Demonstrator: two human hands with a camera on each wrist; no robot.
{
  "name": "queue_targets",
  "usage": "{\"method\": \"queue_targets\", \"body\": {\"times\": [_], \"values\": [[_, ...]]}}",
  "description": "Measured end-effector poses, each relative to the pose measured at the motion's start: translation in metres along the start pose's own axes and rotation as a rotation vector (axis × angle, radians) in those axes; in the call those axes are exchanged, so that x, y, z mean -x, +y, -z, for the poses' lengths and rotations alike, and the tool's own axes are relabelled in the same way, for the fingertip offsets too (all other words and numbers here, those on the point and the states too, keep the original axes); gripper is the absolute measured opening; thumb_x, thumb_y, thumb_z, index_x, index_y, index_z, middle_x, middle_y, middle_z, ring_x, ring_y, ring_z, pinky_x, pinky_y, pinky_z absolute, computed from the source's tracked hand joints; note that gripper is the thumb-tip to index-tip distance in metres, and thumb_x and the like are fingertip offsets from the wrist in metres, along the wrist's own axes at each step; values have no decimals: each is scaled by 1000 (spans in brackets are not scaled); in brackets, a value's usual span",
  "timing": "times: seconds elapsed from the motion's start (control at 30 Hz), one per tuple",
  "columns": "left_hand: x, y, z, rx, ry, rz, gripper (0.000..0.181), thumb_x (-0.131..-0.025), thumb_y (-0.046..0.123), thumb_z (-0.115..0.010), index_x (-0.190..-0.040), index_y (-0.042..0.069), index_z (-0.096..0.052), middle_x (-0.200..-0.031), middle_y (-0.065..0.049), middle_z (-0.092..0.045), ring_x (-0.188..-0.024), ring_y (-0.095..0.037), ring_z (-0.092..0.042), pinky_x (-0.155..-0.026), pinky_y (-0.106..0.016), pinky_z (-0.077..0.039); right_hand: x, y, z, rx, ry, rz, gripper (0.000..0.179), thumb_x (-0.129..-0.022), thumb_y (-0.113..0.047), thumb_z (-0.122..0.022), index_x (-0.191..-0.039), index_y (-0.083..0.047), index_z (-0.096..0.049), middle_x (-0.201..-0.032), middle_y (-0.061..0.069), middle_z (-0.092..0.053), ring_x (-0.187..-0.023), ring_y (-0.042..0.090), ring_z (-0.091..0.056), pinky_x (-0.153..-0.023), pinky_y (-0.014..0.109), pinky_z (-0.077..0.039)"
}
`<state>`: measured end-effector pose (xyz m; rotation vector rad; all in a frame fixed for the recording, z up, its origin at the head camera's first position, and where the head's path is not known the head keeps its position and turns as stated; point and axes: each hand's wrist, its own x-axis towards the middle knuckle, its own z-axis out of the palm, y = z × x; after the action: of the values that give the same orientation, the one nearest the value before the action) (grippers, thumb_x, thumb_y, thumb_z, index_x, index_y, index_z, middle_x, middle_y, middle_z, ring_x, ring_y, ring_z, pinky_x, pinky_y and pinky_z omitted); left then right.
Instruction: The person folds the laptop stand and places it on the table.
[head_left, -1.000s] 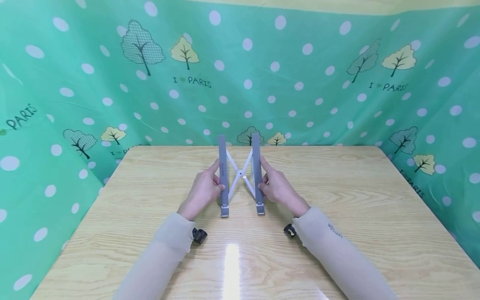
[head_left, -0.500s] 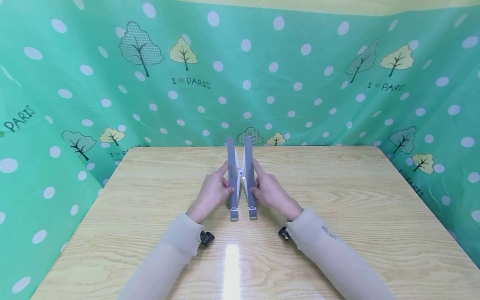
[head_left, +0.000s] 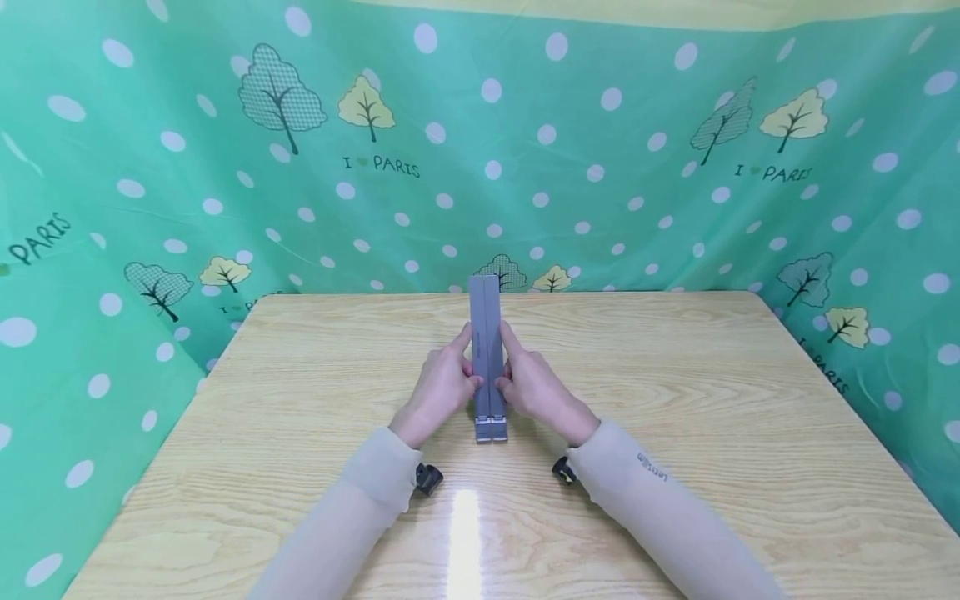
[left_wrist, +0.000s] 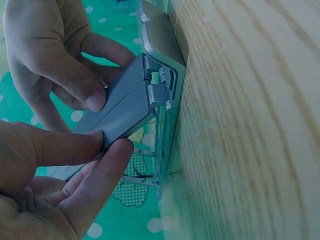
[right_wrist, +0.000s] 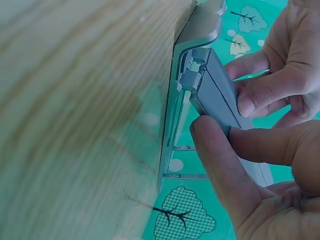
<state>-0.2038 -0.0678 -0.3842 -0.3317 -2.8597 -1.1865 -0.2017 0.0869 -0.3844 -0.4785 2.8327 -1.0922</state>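
A grey folding laptop stand (head_left: 486, 333) stands at the middle of the table, its two long bars side by side with only a thin seam between them. My left hand (head_left: 438, 379) grips the left bar, thumb on top and index finger stretched along its side. On the other side, my right hand (head_left: 538, 387) holds the right bar in much the same way. In the left wrist view, the stand (left_wrist: 122, 107) shows a hinge at its near end, with a lower rail along the table. Crossing struts, visible in the head view earlier, are now hidden from above by the bars.
The wood-grain table (head_left: 675, 375) stretches out on both sides. A green dotted curtain (head_left: 600, 217) with printed trees hangs behind its back edge and along the sides. Small black wrist cameras (head_left: 429, 479) sit at both cuffs, and a bright light reflection lies in front.
Both hands have moved inward, bringing the two bars of the laptop stand together. Its X-shaped struts have folded up out of sight between them.
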Motion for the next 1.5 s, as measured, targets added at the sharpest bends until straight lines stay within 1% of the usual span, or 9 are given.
{"method": "queue_targets", "body": {"times": [0.2,0.3,0.4,0.53,0.6,0.77,0.93,1.2,1.5], "values": [[1,-3,0,9,-13,7,87,-78,-5,-71,-151,6,-25,-71,0,-60,-60,-12,-57,-54,-25,-49,0,1,2,-8,-30,-7,91,-85,3,-66,-154,-9,-7,-72,3,-59,-58,15,-55,-55,28,-48],[5,-4,1,-21,-41,-8,89,-79,-2,-72,-152,6,-21,-74,-1,-60,-60,-13,-57,-52,-25,-49,-2,4,8,-3,-51,-12,92,-85,-1,-68,-155,-13,-9,-76,2,-62,-61,15,-57,-57,28,-49],[15,-2,3,-117,-71,-27,90,-80,6,-76,-151,3,-20,-92,-10,-65,-69,-16,-61,-60,-28,-52,-6,8,20,28,-70,13,95,-84,-9,-72,-155,-17,-10,-94,8,-65,-71,16,-61,-62,28,-52],[31,2,4,-254,-105,-48,94,-75,19,-82,-147,-4,-26,-115,-22,-58,-81,-22,-59,-71,-33,-53,-20,16,40,94,-77,104,104,-80,-21,-78,-155,-27,-6,-126,18,-54,-90,24,-62,-75,34,-54],[39,3,3,-292,-122,-72,95,-71,23,-85,-142,-8,-32,-110,-21,-55,-77,-21,-56,-69,-34,-52,-29,20,48,114,-76,157,108,-78,-23,-80,-154,-32,-3,-134,18,-47,-98,28,-61,-79,37,-53],[51,3,-2,-351,-134,-147,88,-61,26,-91,-127,-11,-45,-94,-12,-49,-73,-18,-50,-65,-33,-50,-46,27,57,137,-90,246,112,-75,-30,-81,-153,-36,-1,-140,14,-39,-107,30,-58,-85,41,-50],[55,2,-6,-380,-109,-189,78,-58,23,-92,-117,-8,-51,-88,-7,-46,-70,-17,-48,-60,-31,-49,-55,27,61,152,-123,260,113,-74,-37,-81,-153,-37,0,-144,13,-36,-111,29,-56,-86,41,-50],[56,1,-8,-404,-104,-197,77,-63,31,-90,-118,-8,-51,-86,-6,-44,-67,-16,-47,-56,-28,-46,-63,24,70,164,-169,241,116,-72,-39,-82,-153,-37,1,-150,11,-29,-115,28,-54,-93,42,-47],[55,1,-8,-438,-99,-178,73,-64,32,-89,-115,-4,-52,-86,-5,-44,-67,-16,-47,-51,-27,-44,-66,26,70,164,-149,245,115,-71,-38,-83,-154,-29,-4,-151,13,-28,-112,27,-55,-90,39,-48]]}}
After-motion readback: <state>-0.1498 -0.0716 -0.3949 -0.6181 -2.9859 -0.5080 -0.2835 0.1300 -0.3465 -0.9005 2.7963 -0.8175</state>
